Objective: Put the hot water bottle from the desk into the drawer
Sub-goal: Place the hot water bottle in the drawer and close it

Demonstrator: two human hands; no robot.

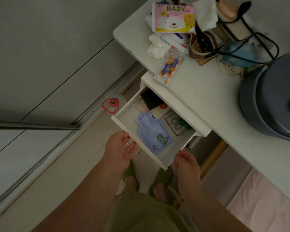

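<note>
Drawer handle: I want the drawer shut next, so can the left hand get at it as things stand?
Probably yes. The left hand is already at the drawer front, fingers beside the metal handle, and nothing lies between them.

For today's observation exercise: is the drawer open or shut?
Open: the drawer is pulled out, with the hot water bottle lying flat inside.

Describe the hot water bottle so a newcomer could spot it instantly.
Under the white desk, a drawer stands pulled open. Flat at its front lies the hot water bottle: pale blue-purple, printed with a green dinosaur and clouds, unlike the dark items and papers behind it.
</note>
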